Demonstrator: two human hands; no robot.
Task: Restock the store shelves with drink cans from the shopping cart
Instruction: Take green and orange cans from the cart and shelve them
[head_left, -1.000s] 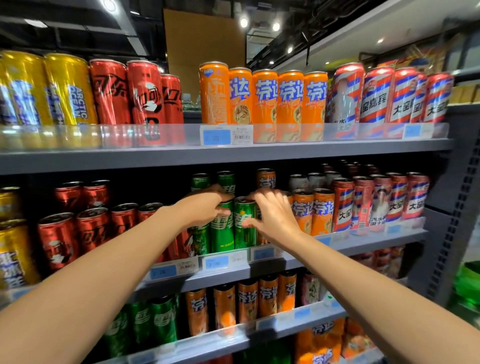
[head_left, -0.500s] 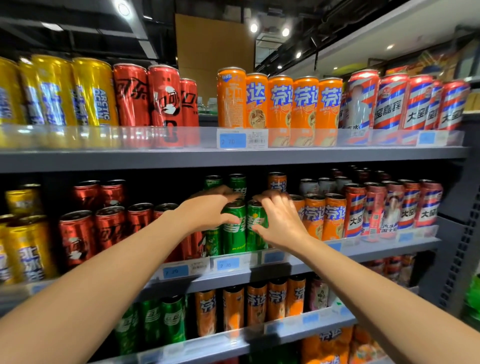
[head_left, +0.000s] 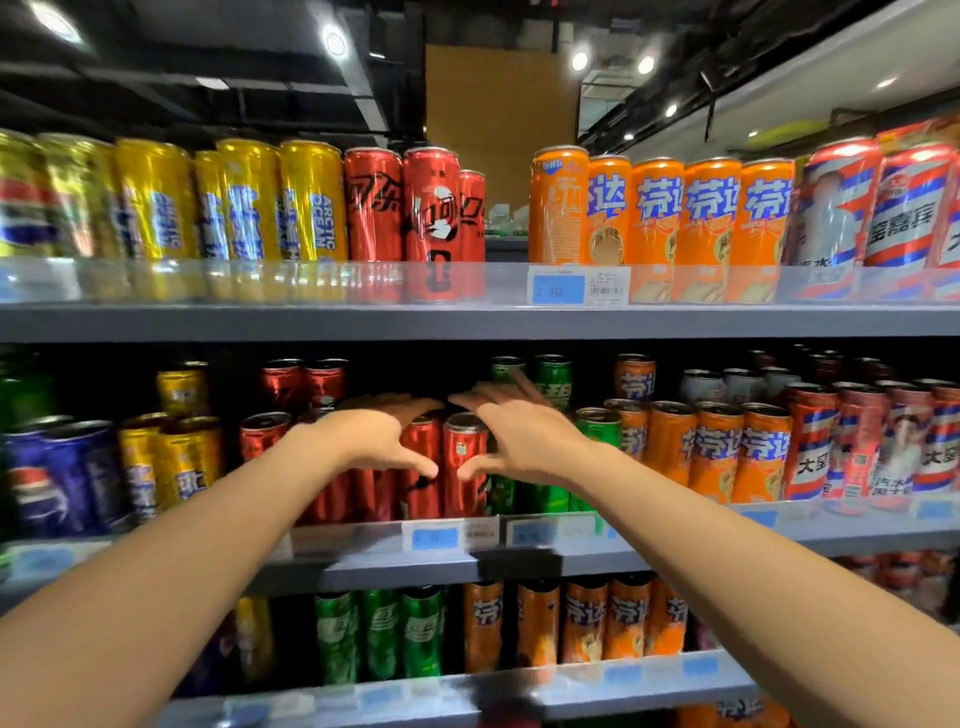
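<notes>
Both hands reach to the middle shelf (head_left: 519, 564). Left hand (head_left: 374, 441) and right hand (head_left: 519, 436) have fingers spread, grip on nothing; both blurred, and contact with the cans cannot be told. Between the thumbs stand two red cola cans (head_left: 447, 467) at the shelf front, upright, touching each other. Green cans (head_left: 550, 384) sit just right, behind the right hand. Shopping cart not in view.

Risk: a spread hand brushing a can top could tip it forward off the shelf, or knock neighbours in the packed row.
</notes>
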